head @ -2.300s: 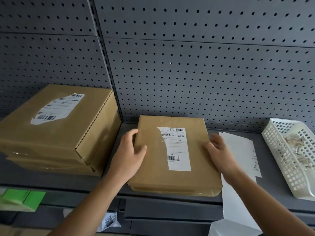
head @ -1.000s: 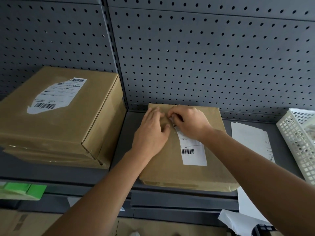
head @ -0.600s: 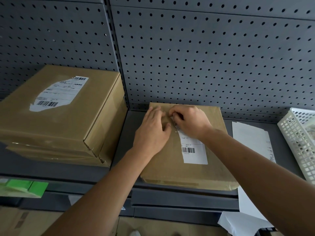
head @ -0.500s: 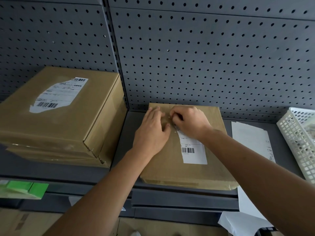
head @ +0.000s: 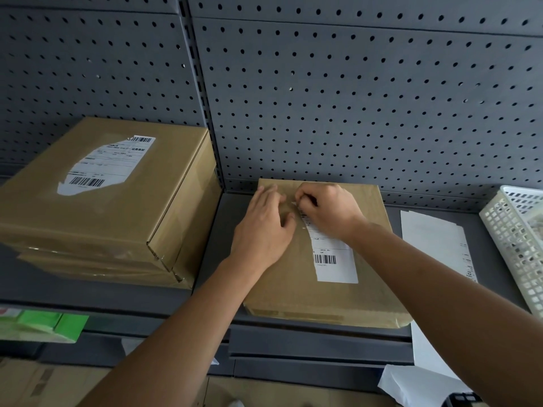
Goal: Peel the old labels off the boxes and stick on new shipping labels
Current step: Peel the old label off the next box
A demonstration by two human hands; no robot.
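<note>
Head view: a grey pegboard (head: 352,98) backs a grey shelf (head: 211,259). A flat box (head: 293,292) lies at the middle of the shelf, its far edge against the pegboard and its near edge at the shelf's front edge. A white label (head: 335,259) with a barcode runs down the top of the box, right of its middle.

The left hand (head: 264,230) lies flat on the box just left of the label, fingers straight and a little spread, pressing down near the far edge. The right hand (head: 329,212) sits over the label's upper end, fingers curled, fingertips pinching the top left corner, where a small white edge stands up. The two hands almost touch.

At the left end of the shelf stands a big box (head: 117,230), taller, with a torn label (head: 108,165) on top. Right of the flat box a white sheet (head: 435,239) lies on the shelf and hangs over the front edge. A white basket (head: 517,245) sits at the right end. Below the shelf, at the left, a green pack (head: 44,324) shows.
</note>
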